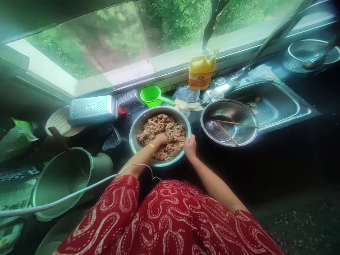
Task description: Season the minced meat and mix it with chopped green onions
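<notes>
A large pale metal basin (133, 144) of minced meat (175, 131) flecked with green stands on the dark counter in front of me. My left hand (160, 139) is pushed into the middle of the mince; its fingers are buried and hidden. A gold-coloured bangle circles that wrist. With my right hand (190, 146) I grip the basin's right rim, fingers closed around the edge. Just right of the basin sits a steel bowl (212, 136) with a pair of chopsticks (227, 132) lying in it, beside the sink.
Behind the basin are a green dipper (151, 95) and a yellow jug (201, 72). The sink (284, 102) lies right. At left are a metal lidded box (91, 109), a clear plastic tray (112, 138) and a big bucket (91, 166). A white cable (87, 187) crosses before my left arm.
</notes>
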`<state>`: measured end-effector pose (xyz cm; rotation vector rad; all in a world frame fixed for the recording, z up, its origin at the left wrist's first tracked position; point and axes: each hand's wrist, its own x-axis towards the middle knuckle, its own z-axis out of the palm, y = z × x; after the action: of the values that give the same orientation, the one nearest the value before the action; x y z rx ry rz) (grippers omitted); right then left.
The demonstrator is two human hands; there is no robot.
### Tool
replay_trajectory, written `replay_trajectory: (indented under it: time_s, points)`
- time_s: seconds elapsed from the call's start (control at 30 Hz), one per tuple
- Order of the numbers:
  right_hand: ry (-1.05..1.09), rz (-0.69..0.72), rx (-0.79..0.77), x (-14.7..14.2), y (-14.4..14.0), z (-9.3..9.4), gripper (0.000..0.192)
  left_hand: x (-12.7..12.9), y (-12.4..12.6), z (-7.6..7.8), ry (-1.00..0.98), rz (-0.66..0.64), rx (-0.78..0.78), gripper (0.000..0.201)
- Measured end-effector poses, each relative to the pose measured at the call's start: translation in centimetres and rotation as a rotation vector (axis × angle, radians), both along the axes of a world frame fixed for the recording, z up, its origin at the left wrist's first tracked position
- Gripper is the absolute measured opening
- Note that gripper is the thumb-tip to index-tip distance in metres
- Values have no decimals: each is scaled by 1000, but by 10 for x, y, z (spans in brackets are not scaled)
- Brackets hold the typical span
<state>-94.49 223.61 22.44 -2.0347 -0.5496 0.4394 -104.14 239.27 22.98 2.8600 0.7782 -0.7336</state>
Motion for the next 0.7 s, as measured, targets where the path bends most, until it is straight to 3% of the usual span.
replay_trajectory:
  time_s: [0.13,0.2,0.3,0.4,0.47,0.5,0.57,0.7]
  points:
    - [2,7,1,0,1,1,29,-58,-19,23,-26,-136,-29,28]
    - [-2,15,-3,1,1,1,29,-90,-12,37,-104,-168,-94,31]
    - [-18,14,-2,1,2,-1,29,-100,22,47,-245,140,-24,46]
    - [-25,6,-10,1,2,-2,30,-66,49,39,-301,503,-51,65]
    - [-21,10,-19,1,2,-2,30,-38,45,31,-311,599,-150,68]
    - [-20,13,-23,2,2,-2,30,-28,35,28,-317,593,-192,68]
    - [-20,17,-27,3,2,-1,31,-23,4,25,-352,454,-229,64]
    - [-8,26,-29,2,0,2,29,-50,-57,20,-416,-68,-95,54]
